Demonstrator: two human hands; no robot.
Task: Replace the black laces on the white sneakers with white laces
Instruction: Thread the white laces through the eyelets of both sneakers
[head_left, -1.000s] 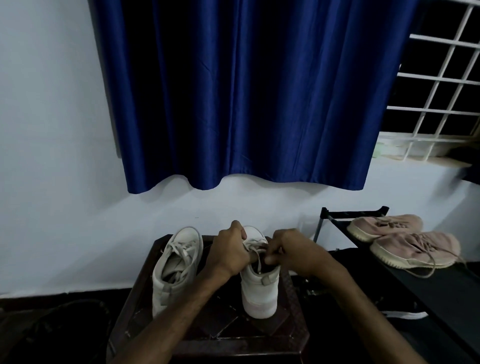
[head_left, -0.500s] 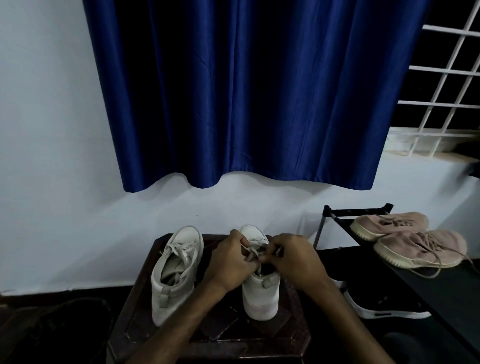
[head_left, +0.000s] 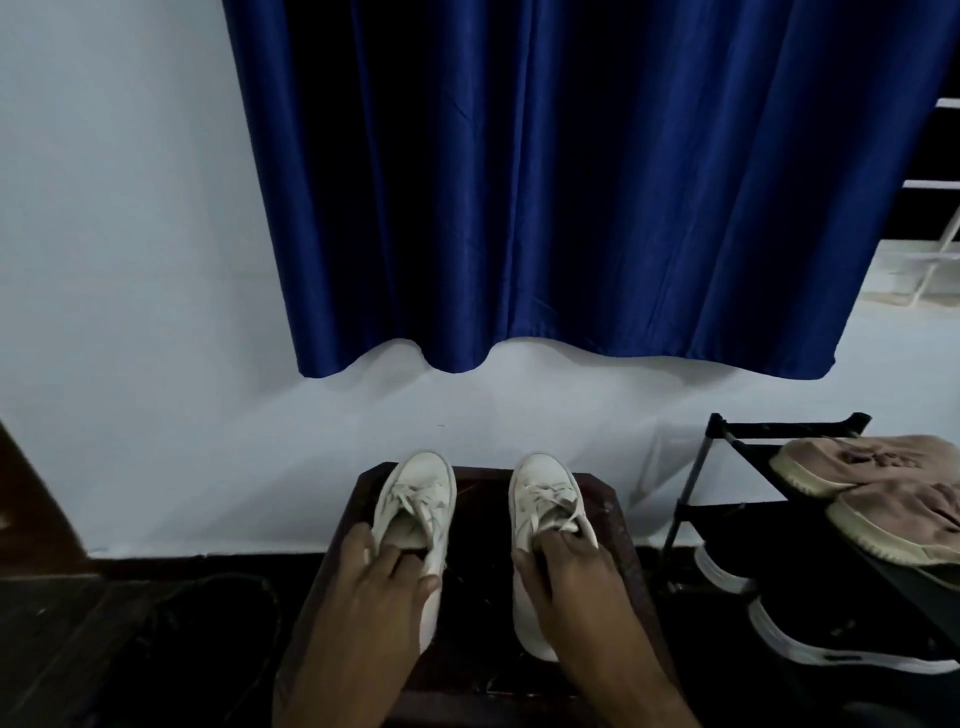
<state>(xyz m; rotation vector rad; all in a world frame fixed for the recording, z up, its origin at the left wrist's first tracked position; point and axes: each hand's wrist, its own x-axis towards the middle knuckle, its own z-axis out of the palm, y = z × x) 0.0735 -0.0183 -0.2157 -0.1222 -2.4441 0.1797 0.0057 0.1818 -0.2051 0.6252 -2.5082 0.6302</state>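
White sneakers (head_left: 415, 499) w/ white laces (head_left: 545, 496); blue curtain (head_left: 571, 182)

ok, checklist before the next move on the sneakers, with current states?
1. Left sneaker laced white: ok.
2. Right sneaker laced white: ok.
3. Left hand grips the left sneaker at its opening: ok.
4. Right hand grips the right sneaker at its opening: ok.
5. Both sneakers flat on the stool, apart, toes to the wall: ok.
6. Both tied off: cannot tell, too dim.
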